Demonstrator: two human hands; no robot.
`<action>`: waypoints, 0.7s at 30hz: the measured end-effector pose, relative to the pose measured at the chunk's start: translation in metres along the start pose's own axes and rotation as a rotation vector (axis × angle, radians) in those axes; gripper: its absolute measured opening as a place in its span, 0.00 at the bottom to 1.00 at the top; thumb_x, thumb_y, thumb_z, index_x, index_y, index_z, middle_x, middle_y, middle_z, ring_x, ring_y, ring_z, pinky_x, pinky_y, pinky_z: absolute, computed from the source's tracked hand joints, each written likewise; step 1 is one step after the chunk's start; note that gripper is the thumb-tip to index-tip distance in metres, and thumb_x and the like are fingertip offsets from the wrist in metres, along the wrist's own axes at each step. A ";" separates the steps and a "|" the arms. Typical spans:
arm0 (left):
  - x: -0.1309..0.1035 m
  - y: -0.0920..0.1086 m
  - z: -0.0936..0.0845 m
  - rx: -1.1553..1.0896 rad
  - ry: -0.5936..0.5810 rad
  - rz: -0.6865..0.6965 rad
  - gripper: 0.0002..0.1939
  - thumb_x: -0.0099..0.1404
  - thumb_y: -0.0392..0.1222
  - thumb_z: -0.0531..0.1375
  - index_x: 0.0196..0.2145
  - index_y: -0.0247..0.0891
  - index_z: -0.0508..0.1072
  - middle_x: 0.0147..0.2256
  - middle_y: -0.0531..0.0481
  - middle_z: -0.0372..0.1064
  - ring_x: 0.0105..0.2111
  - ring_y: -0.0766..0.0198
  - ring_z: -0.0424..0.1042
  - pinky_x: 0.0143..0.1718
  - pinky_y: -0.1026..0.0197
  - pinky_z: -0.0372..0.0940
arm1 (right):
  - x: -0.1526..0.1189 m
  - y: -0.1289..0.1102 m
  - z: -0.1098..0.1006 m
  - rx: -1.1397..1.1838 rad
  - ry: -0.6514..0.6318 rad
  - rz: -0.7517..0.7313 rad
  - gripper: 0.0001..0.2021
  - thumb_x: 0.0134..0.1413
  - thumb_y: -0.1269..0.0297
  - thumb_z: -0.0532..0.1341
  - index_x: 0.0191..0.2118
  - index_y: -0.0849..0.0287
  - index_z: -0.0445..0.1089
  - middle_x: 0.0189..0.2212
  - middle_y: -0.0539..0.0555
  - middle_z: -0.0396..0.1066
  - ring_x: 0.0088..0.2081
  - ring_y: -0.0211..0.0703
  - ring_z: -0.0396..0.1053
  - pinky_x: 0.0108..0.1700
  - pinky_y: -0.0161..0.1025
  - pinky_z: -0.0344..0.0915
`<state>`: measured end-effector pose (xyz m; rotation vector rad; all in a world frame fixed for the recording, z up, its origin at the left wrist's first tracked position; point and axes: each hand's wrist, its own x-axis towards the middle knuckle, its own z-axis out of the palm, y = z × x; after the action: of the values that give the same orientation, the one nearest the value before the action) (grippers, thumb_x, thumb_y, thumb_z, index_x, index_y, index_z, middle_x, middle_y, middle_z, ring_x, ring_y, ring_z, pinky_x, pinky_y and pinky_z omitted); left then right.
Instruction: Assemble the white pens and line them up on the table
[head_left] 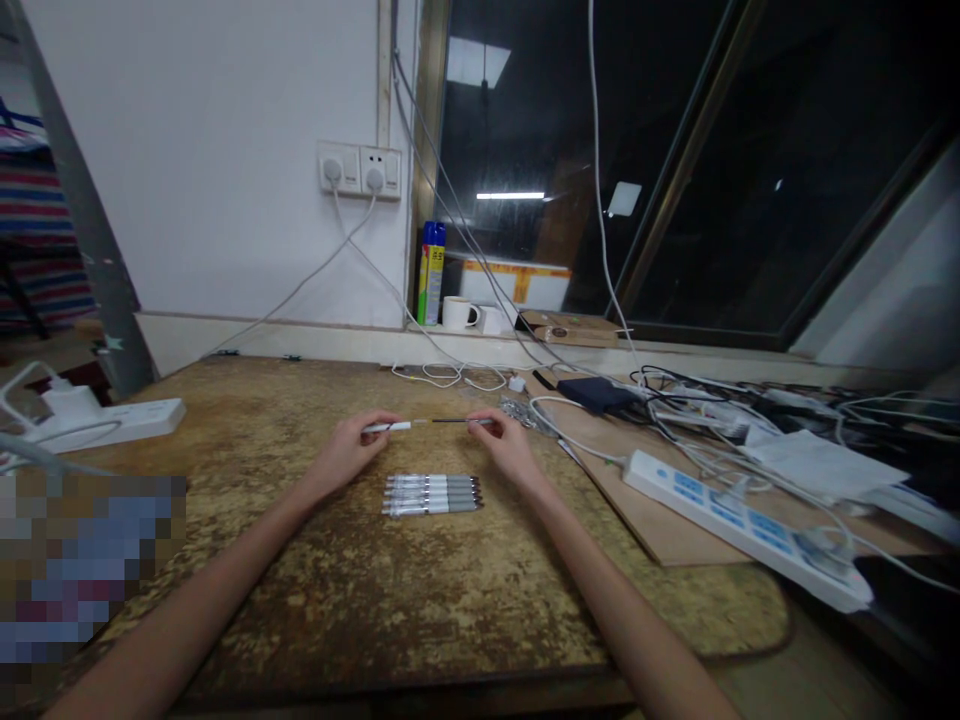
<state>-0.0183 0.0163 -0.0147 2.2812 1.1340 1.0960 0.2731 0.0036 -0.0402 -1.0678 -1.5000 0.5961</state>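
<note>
My left hand point(358, 442) is closed in a pinch on a white pen barrel point(397, 427), held level above the worn wooden table. Facing it, my right hand point(505, 446) pinches a thin dark pen refill point(448, 420) that points left toward the barrel. A narrow gap lies between the two parts, with a faint thin tip in it too small to make out. Just nearer to me, several pens point(433, 496) with clear, white and grey sections lie side by side in a neat row on the table point(420, 600).
On the right, a white power strip point(742, 530) and tangled cables lie on a brown board point(675, 520). Another power strip point(142, 422) lies at the left. A mug point(457, 313), a spray can point(431, 275) and a cardboard box point(574, 328) stand on the window ledge.
</note>
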 end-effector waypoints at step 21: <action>0.000 0.003 0.000 -0.069 -0.014 -0.025 0.17 0.69 0.47 0.58 0.51 0.40 0.77 0.50 0.45 0.77 0.47 0.52 0.77 0.49 0.51 0.72 | 0.000 -0.001 -0.002 0.006 -0.009 0.017 0.17 0.59 0.50 0.63 0.41 0.60 0.78 0.39 0.59 0.79 0.40 0.49 0.76 0.47 0.43 0.69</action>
<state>-0.0169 0.0144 -0.0134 2.2129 1.0992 1.0904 0.2747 0.0031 -0.0389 -1.0757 -1.4976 0.6178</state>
